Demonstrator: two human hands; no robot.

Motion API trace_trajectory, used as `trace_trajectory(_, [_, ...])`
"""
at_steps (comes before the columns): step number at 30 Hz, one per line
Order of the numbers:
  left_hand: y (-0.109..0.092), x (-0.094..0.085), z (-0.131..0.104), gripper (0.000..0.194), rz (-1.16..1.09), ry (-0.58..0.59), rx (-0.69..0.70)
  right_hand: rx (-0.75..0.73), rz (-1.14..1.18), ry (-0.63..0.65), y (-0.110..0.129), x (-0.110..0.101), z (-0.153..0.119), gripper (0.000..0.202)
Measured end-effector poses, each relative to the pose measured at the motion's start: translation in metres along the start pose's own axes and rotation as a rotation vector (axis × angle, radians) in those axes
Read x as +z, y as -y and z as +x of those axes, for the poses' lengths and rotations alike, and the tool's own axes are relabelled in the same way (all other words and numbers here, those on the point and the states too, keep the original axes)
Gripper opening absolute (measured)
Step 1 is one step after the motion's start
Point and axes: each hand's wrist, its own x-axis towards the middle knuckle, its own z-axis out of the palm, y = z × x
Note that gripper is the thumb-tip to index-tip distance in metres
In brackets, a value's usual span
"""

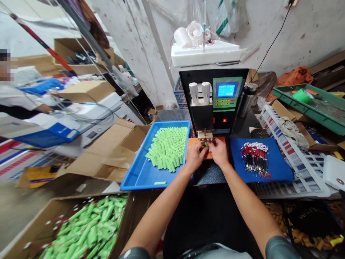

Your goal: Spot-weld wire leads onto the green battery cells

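Between the fingertips of both hands, a small green battery cell sits right below the electrode tips of a black spot welding machine. My left hand pinches it from the left, fingers closed. From the right, my right hand closes on it too; whether a thin wire is also in these fingers cannot be made out. Both hands rest over an orange board. To the left, a blue tray holds many green cells standing close together. Red and black wire leads with white connectors lie on a blue cloth at right.
A cardboard box of wired green battery packs stands at lower left. White foam tops the machine; a steel flask is beside it. A white plastic rack and green tray are at right. Another person's hand shows far left.
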Motion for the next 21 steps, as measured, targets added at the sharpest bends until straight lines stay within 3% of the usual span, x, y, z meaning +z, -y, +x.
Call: trace_trajectory(21, [-0.0011,0.0000,0.0010,0.017,0.025,-0.014,-0.001,0.011,-0.074,-0.061,0.0084,0.0013,-0.0021,0.028])
